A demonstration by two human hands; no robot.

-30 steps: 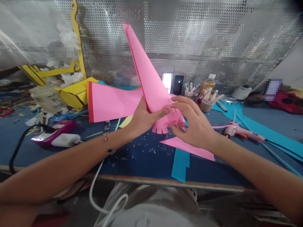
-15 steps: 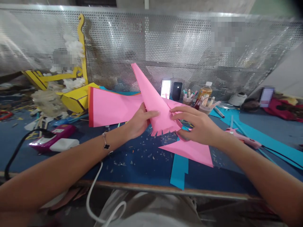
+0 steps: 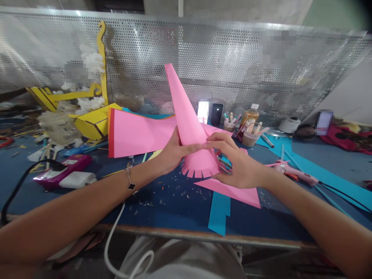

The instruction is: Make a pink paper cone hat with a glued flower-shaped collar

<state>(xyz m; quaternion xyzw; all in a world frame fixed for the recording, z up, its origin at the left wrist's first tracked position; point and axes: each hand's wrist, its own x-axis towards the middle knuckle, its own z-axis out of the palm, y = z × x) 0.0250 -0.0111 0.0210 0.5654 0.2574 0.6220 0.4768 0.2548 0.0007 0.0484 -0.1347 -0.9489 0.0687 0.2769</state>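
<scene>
The cone [image 3: 188,131] is standing more upright than half a second ago, its tip sitting higher against the mesh [image 3: 232,66], and the right hand [image 3: 238,164] is pressing in closer to the left. The left thumb [image 3: 194,147] is lying across the front of the cone while the other fingers are wrapping behind it, gripping it. The right forefinger [image 3: 213,144] is touching the cone beside that thumb, and the remaining right fingers are curling under the fringed rim, pinching it. The left hand [image 3: 171,153] is wearing a bracelet [image 3: 130,182]. The cone is hovering at frame centre over the table [image 3: 174,201]. Just below it a pink triangle [image 3: 232,190] is lying over a teal strip [image 3: 219,211]. A pink sheet [image 3: 136,131] is spreading out left of centre, and a glue gun [image 3: 293,174] is resting at the right.
</scene>
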